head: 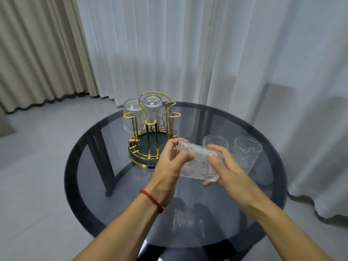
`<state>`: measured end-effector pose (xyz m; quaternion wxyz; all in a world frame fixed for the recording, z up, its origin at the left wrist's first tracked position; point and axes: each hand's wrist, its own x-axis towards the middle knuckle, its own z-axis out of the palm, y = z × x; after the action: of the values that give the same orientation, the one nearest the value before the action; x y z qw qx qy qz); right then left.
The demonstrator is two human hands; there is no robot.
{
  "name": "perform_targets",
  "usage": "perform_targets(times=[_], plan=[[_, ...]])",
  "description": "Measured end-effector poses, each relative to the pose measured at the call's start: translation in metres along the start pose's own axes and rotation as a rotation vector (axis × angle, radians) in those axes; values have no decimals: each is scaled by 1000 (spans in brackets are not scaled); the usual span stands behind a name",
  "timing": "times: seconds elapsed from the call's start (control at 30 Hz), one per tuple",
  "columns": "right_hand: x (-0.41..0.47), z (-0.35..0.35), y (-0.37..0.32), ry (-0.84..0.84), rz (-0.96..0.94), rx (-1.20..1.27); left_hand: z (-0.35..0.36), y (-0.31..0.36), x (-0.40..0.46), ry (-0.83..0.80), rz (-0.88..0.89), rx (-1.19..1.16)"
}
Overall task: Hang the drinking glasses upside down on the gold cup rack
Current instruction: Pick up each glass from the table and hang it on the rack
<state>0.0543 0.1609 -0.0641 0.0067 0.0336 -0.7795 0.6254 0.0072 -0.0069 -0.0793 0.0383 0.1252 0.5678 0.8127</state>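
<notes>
A gold cup rack (152, 127) with a dark green base stands at the far left of the round table. Two clear ribbed glasses hang upside down on it: one at the back left (131, 115), one in the middle (153, 108). Both my hands hold a third textured glass (195, 162) above the table's middle, tilted on its side. My left hand (169, 166) grips its rim end and my right hand (226, 170) its base end. Two more glasses stand upright behind my right hand, one partly hidden (215, 141), one to its right (246, 151).
The round dark glass table (86, 178) has a black rim and dark legs showing through the top. White sheer curtains (207, 53) hang close behind it and to the right; beige drapes (37, 53) hang at the left. Grey tiled floor lies to the left.
</notes>
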Motion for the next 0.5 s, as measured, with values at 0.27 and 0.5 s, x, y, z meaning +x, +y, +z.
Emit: perform_targets(times=[0.27, 0.5], plan=[[39, -27, -24, 417, -136, -157, -56, -30, 13, 271, 5, 1271], [112, -54, -55, 518, -165, -203, -65, -46, 9, 211, -51, 1481]])
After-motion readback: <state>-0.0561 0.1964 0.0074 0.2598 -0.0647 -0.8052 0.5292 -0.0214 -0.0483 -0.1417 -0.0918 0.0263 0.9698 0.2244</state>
